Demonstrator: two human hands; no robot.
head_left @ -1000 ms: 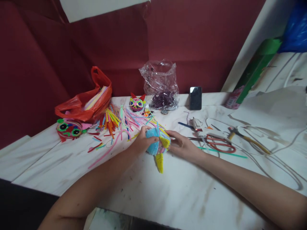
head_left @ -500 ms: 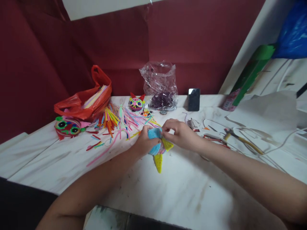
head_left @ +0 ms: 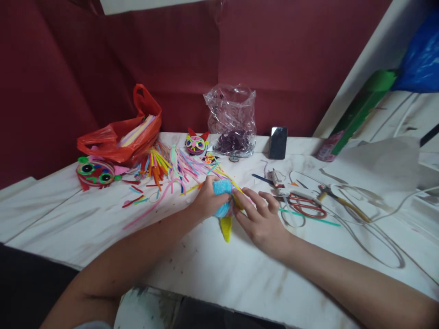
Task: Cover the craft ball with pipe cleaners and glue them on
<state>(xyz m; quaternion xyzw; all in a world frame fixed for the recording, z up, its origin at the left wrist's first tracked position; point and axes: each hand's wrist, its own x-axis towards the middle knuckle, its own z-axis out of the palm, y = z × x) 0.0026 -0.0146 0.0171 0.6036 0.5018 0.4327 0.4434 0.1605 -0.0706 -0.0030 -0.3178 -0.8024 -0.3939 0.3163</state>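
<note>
A light-blue fuzzy craft piece (head_left: 222, 197) is gripped by my left hand (head_left: 208, 198), fingers behind it and thumb across its front. One yellow cone-shaped part (head_left: 226, 229) points down from its lower side; a second yellow part at its right is mostly covered by fingers. My right hand (head_left: 261, 218) touches that right side with its fingertips, its fingers spread and not closed round the piece. Pink shows between the blue and yellow, but its details are hidden.
Left are a red bag (head_left: 116, 139), colourful pipe cleaners (head_left: 161, 167) and a green-eyed craft face (head_left: 96, 172). Behind are a smaller face (head_left: 196, 144), clear bag (head_left: 233, 123) and phone (head_left: 277, 143). Right lie a glue gun (head_left: 277, 178), red-handled scissors (head_left: 308, 205), pliers (head_left: 350, 208) and cables.
My right hand has turned lower, and its fingers have opened out from a pinch near the top of the blue piece. My left hand still holds the piece. The view has shifted slightly.
</note>
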